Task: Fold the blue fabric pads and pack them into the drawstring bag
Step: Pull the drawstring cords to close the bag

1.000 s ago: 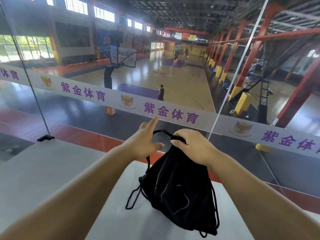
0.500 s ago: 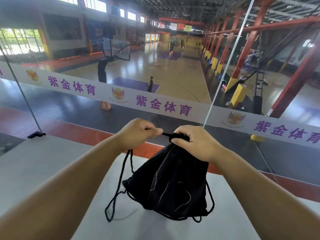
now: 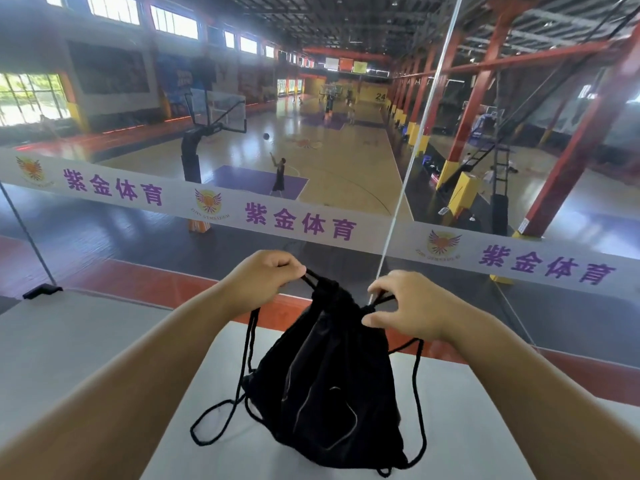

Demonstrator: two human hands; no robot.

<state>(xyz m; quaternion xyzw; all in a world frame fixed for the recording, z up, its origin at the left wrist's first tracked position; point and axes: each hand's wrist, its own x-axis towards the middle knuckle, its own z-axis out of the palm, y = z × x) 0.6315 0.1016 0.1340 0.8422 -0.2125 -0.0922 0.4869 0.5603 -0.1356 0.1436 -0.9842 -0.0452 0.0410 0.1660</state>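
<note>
Bag point(image 3: 332, 386) stands on the white table point(image 3: 450, 427), its cinched neck up between my hands. My left hand point(image 3: 263, 282) pinches the cord left of the neck; my right hand point(image 3: 408, 308) pinches the cord on the right. Both equally near; no pads visible.

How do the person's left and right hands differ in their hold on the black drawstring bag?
The left hand is a closed fist on the black cord at the black drawstring bag mouth's left side; the right hand pinches the right side's cords with its fingers more spread. The left hand sits higher in view. Both grip drawstrings at the cinched top.
</note>
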